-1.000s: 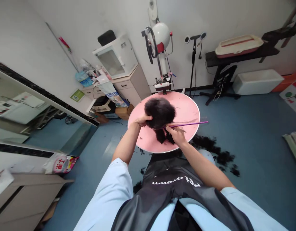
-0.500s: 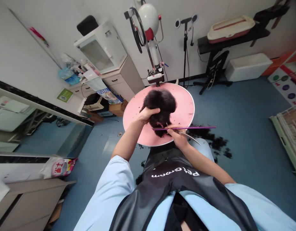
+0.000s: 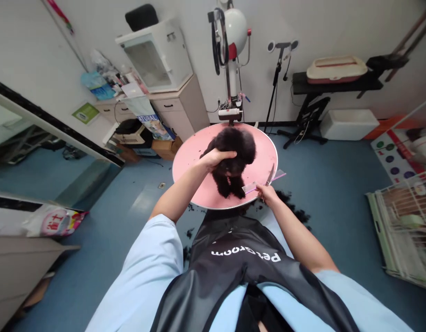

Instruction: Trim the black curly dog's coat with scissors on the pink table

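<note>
A small black fluffy dog (image 3: 233,159) stands on a round pink grooming table (image 3: 192,157). My left hand (image 3: 215,157) rests closed on the dog's back and holds it. My right hand (image 3: 266,192) is at the table's near right edge, gripping a purple comb (image 3: 264,181) and a pair of scissors (image 3: 270,175); both tools point up and to the right, just beside the dog's hind legs. I wear a black apron over light blue sleeves.
Black fur clippings (image 3: 296,213) lie on the blue floor right of the table. A dryer stand (image 3: 232,55) rises behind the table. A cabinet (image 3: 178,108) is at the back left, a black bench (image 3: 334,83) at the back right, a wire cage (image 3: 406,221) at the right.
My right hand drew the comb and scissors off the dog's rear, down to the table's near right edge. My left hand slid up onto the dog's back. The view shifted.
</note>
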Action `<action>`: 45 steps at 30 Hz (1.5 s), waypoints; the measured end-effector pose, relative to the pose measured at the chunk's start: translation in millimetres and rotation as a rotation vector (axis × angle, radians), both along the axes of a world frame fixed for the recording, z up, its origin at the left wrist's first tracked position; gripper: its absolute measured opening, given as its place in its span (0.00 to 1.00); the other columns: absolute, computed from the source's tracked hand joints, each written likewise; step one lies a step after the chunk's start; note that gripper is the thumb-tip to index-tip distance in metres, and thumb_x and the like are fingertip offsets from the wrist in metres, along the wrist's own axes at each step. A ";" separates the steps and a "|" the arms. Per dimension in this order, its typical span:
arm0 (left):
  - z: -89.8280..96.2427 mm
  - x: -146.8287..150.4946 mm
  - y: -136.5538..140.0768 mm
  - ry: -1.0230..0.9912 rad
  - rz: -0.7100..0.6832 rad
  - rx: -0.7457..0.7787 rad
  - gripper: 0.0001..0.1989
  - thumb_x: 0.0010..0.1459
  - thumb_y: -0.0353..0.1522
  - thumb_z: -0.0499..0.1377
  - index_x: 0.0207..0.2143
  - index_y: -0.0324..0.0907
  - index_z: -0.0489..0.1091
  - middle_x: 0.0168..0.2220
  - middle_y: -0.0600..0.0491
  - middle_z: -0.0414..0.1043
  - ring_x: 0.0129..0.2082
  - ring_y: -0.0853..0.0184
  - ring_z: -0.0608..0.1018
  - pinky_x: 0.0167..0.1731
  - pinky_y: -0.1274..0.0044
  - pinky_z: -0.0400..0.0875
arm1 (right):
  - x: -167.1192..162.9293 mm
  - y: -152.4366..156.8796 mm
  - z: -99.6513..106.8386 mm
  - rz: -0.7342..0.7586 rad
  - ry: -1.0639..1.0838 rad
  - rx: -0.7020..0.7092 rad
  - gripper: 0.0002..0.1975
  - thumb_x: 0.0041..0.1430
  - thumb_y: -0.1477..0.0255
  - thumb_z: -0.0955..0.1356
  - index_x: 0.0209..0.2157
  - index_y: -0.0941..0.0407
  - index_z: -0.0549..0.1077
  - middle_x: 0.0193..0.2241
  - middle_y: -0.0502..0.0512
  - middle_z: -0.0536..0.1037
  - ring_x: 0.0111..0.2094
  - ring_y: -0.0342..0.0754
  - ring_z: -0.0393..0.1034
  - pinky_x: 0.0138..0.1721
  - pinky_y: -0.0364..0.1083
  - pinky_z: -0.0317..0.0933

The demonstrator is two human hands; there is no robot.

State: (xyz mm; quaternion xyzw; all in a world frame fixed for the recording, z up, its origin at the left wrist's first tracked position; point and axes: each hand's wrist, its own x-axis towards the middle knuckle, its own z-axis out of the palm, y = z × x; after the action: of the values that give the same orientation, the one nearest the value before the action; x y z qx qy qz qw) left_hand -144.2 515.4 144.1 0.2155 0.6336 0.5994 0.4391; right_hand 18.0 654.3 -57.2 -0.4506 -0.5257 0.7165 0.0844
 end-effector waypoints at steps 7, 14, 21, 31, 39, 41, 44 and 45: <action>17.4 -9.1 -12.6 -0.031 0.000 -0.065 0.30 0.46 0.36 0.67 0.52 0.42 0.67 0.46 0.47 0.75 0.46 0.59 0.78 0.47 0.70 0.75 | -17.4 53.4 34.0 0.373 -0.175 -0.001 0.14 0.61 0.63 0.67 0.37 0.63 0.69 0.16 0.51 0.70 0.15 0.38 0.62 0.15 0.37 0.54; 30.4 -19.9 -27.6 -0.147 -0.007 -0.106 0.30 0.41 0.39 0.70 0.47 0.40 0.70 0.42 0.45 0.77 0.43 0.59 0.79 0.42 0.71 0.77 | 52.4 38.4 87.6 1.119 0.302 -0.167 0.34 0.46 0.72 0.77 0.55 0.58 0.66 0.38 0.59 0.78 0.34 0.44 0.76 0.35 0.41 0.69; 34.7 -24.2 -33.4 -0.214 -0.040 -0.115 0.26 0.43 0.40 0.69 0.45 0.40 0.70 0.40 0.46 0.78 0.41 0.60 0.80 0.40 0.73 0.77 | 36.6 44.5 128.0 1.352 0.470 -0.133 0.34 0.46 0.70 0.77 0.55 0.60 0.69 0.40 0.63 0.78 0.35 0.45 0.76 0.37 0.42 0.69; 38.8 -21.7 -36.8 -0.195 -0.067 -0.101 0.24 0.44 0.38 0.68 0.44 0.39 0.70 0.33 0.47 0.78 0.32 0.62 0.81 0.31 0.76 0.77 | 12.6 40.8 155.8 1.366 0.409 -0.082 0.31 0.49 0.71 0.76 0.55 0.58 0.69 0.40 0.61 0.79 0.34 0.43 0.75 0.35 0.40 0.69; 40.8 -15.3 -37.8 -0.128 -0.025 -0.108 0.27 0.43 0.38 0.69 0.46 0.42 0.70 0.37 0.47 0.78 0.36 0.61 0.80 0.36 0.74 0.77 | 22.8 36.1 159.4 1.345 0.325 -0.043 0.32 0.48 0.68 0.76 0.55 0.60 0.69 0.39 0.61 0.79 0.33 0.43 0.75 0.36 0.40 0.69; 42.5 -12.8 -37.8 -0.106 -0.008 -0.121 0.26 0.43 0.39 0.69 0.46 0.42 0.71 0.37 0.46 0.78 0.36 0.59 0.80 0.37 0.73 0.77 | 24.4 35.0 160.8 1.318 0.317 -0.040 0.32 0.47 0.68 0.76 0.55 0.60 0.69 0.39 0.62 0.79 0.33 0.44 0.76 0.36 0.41 0.70; 41.9 -11.8 -36.0 -0.116 -0.011 -0.121 0.26 0.42 0.39 0.70 0.45 0.42 0.71 0.36 0.46 0.78 0.36 0.58 0.80 0.36 0.72 0.77 | 26.7 33.4 161.6 1.299 0.273 -0.049 0.31 0.49 0.69 0.75 0.55 0.60 0.69 0.38 0.61 0.79 0.32 0.43 0.75 0.35 0.40 0.70; 40.7 -12.1 -35.1 -0.129 -0.024 -0.116 0.26 0.42 0.39 0.70 0.45 0.41 0.71 0.36 0.46 0.78 0.36 0.58 0.80 0.36 0.72 0.77 | 27.5 33.0 161.6 1.298 0.276 -0.051 0.31 0.49 0.69 0.76 0.55 0.60 0.69 0.38 0.61 0.79 0.32 0.43 0.76 0.35 0.41 0.70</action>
State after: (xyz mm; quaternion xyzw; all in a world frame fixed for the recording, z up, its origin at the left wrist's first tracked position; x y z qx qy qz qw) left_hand -156.3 480.3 184.8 0.1583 0.6350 0.5690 0.4979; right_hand 45.6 687.2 104.4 0.0515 -0.6578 0.6851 -0.3085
